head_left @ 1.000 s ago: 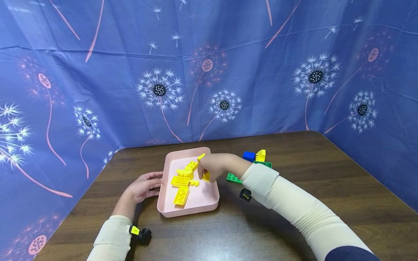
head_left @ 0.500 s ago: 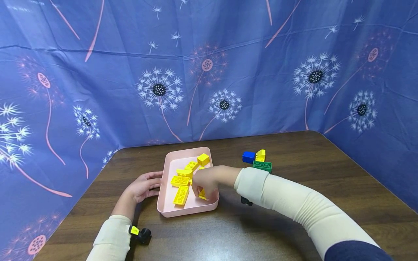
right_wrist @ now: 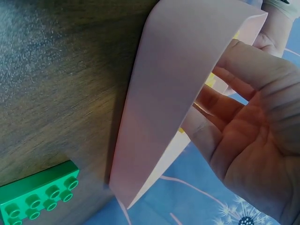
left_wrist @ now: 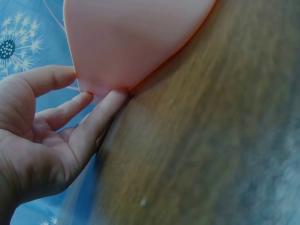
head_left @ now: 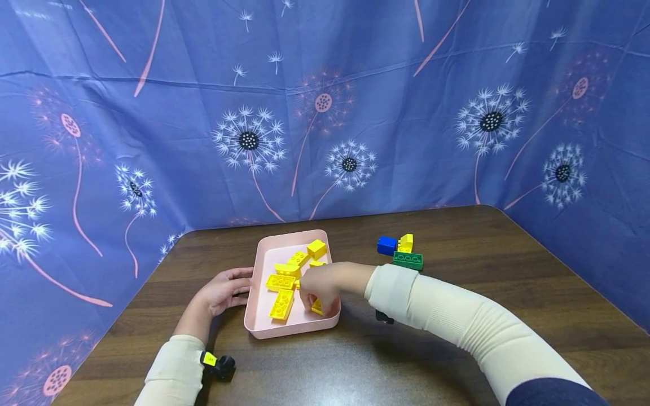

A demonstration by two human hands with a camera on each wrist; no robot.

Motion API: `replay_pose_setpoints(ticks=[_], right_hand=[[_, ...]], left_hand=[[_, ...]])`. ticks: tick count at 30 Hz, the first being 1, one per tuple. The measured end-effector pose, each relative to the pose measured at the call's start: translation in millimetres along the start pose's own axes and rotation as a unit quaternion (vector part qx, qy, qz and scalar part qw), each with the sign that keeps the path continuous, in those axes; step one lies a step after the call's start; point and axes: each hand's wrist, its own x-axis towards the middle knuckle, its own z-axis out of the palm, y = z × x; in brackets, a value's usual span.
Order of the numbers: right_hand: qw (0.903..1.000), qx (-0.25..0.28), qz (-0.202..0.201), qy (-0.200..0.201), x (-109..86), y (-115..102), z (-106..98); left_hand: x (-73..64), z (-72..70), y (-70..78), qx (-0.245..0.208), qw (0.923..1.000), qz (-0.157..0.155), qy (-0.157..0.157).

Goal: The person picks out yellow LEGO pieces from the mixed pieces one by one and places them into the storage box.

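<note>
A pink tray with several yellow toy building bricks in it sits on the table. My left hand rests its spread fingertips against the tray's left outer wall; the left wrist view shows the fingers touching it. Over the right side of the tray, my right hand reaches down with curled fingers and pinches a yellow brick near the front right corner. In the right wrist view the tray wall hides those fingertips. Other yellow bricks, such as a long one, lie left of that hand.
Right of the tray, a blue brick, a yellow sloped brick and a green brick lie together on the brown table. A blue dandelion-print cloth hangs behind the table.
My right hand has moved the yellow brick toward the tray's near right corner, then stayed almost still. A blocky yellow brick behind it came into full view. My left hand has kept its place.
</note>
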Motion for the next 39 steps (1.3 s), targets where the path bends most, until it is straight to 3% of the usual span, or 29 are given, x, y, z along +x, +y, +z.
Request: replay_pose_setpoints(ticks=[10,19,29,39], right_hand=[[0.9999,0.007,0.007,0.005,-4.5,-3.4,0.1],[0.9996,-0.02,0.003,0.018,-16.2,-1.3,-9.5],[0.9947,-0.009,-0.067,0.077,-48.7,18.7,-25.7],[0.9896,0.036,-0.029,0.136,-84.3,49.8,-34.0]], left_hand=[[-0.9,1.0,1.4,0.0,1.0,-0.003,0.002],[-1.1,1.7,0.6,0.003,1.0,-0.004,0.008],[-0.6,1.5,-0.2,0.005,1.0,-0.001,0.005],[-0.6,0.4,-0.4,-0.001,1.0,-0.001,-0.003]])
